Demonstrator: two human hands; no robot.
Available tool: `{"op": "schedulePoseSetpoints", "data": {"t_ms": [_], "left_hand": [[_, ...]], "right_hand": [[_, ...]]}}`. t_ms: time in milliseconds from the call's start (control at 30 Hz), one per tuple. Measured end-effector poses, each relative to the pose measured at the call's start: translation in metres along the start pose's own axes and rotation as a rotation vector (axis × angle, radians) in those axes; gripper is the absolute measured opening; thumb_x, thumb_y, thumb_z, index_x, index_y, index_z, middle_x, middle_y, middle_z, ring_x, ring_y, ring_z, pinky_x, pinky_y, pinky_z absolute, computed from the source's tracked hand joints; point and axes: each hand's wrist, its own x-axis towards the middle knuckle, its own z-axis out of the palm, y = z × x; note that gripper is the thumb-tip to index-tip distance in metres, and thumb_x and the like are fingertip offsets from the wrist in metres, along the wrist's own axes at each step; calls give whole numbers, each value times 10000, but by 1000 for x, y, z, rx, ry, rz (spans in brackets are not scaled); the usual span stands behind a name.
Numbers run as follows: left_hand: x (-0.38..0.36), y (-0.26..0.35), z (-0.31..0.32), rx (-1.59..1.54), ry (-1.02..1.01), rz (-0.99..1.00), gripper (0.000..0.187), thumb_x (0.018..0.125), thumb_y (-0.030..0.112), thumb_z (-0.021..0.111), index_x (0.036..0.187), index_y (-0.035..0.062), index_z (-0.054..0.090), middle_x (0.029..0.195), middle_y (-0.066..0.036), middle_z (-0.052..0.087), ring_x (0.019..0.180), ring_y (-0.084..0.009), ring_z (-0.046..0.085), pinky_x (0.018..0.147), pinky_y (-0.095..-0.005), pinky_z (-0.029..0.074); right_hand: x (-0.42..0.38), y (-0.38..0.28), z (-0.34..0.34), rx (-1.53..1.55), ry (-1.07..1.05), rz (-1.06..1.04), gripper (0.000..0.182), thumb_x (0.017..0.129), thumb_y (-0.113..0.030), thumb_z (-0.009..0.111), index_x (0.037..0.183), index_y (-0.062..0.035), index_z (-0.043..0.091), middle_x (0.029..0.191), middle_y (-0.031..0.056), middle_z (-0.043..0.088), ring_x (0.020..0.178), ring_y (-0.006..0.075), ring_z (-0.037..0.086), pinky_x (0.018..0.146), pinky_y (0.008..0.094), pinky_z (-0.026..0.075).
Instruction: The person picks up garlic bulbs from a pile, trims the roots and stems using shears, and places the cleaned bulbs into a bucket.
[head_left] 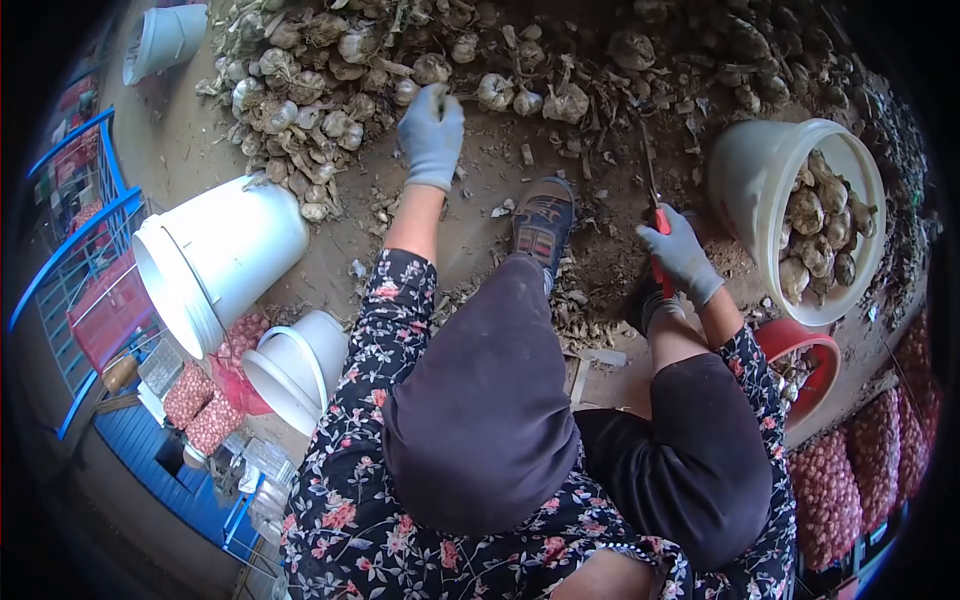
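My left hand (432,135), in a pale grey-blue glove, is at the edge of the garlic pile (300,90), its fingers curled together just below a garlic bulb (432,68). What the fingers pinch is too small to tell. A few loose bulbs (495,92) lie to the right of it. My right hand (682,252), also gloved, is closed around the red handle of a long, thin-bladed tool (650,165). The blade points up toward the pile, with its tip low over the dirt and dry stalks.
A white bucket of garlic bulbs (735,180) lies tilted at the right, above a red bucket (828,365). White buckets (240,240) (318,350) stand at the left, another white bucket (170,42) farther up. Filled net sacks (830,500) sit lower right. My shoe (543,222) is between my hands.
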Motion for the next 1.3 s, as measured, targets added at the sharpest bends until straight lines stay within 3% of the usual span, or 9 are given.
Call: {"op": "schedulePoseSetpoints", "data": {"t_ms": [67, 200, 267, 333, 400, 533, 967, 1133, 1300], "left_hand": [[7, 20, 10, 416, -108, 501, 299, 794, 145, 629, 1079, 61, 608, 931, -169, 647, 902, -291, 635, 816, -368, 500], [16, 16, 42, 667, -409, 244, 549, 733, 214, 696, 1222, 78, 485, 1100, -194, 591, 1105, -378, 543, 907, -440, 465], [29, -2, 46, 512, -407, 204, 577, 699, 224, 739, 1199, 70, 496, 1100, -198, 602, 1057, -390, 570, 886, -453, 475], [22, 15, 31, 390, -441, 112, 634, 664, 221, 797, 1192, 37, 498, 1053, -153, 633, 959, -300, 626, 832, -384, 507], [7, 38, 14, -315, -586, -164, 619, 710, 188, 777, 1229, -11, 506, 1050, -97, 640, 933, -178, 612, 830, -291, 483], [-22, 96, -12, -296, -691, -71, 559, 739, 129, 750, 1223, -14, 510, 1035, -51, 622, 886, -92, 586, 784, -230, 479], [-10, 162, -37, 121, -741, 393, 582, 691, 29, 756, 1211, -20, 500, 1066, -50, 607, 961, -96, 567, 847, -243, 491], [-32, 161, -16, 20, -677, 285, 611, 675, 63, 766, 1213, -26, 489, 1059, -71, 615, 943, -116, 578, 847, -248, 488], [-48, 157, 9, 327, -373, 613, 679, 613, 109, 750, 1208, -19, 450, 987, -158, 622, 902, -258, 622, 799, -324, 502]], "right_hand": [[-1, 2, -1, -86, 15, -71, 332, 799, -255, 639, 984, -11, 511, 826, 146, 591, 738, 262, 573, 691, 352, 460], [-6, -8, -4, -227, -16, -106, 351, 789, -266, 620, 1008, -14, 514, 914, 231, 599, 863, 406, 568, 761, 416, 454], [-7, -10, -4, -268, 15, -125, 349, 788, -248, 630, 1021, -20, 504, 870, 204, 581, 813, 340, 563, 742, 391, 451], [-9, -12, -4, -303, 43, -146, 351, 788, -230, 641, 1034, -27, 495, 826, 177, 563, 763, 274, 558, 724, 366, 448], [-12, -18, -4, -438, 121, -208, 355, 791, -222, 634, 1050, -34, 481, 859, 231, 580, 847, 379, 584, 741, 426, 453], [-22, -65, -10, -447, 102, -225, 345, 809, -249, 599, 1053, -51, 460, 956, 247, 604, 962, 384, 588, 779, 461, 471], [-28, -87, -5, -574, 294, -600, 482, 774, -260, 629, 1156, -42, 431, 940, 167, 542, 901, 345, 558, 767, 444, 440], [-32, -90, -13, -700, 291, -471, 417, 817, -353, 618, 1061, -65, 440, 931, 158, 584, 897, 331, 609, 782, 455, 463], [-30, -87, -15, -782, 332, -403, 413, 814, -351, 618, 1043, -59, 438, 916, 153, 588, 873, 318, 622, 756, 453, 474]]}}
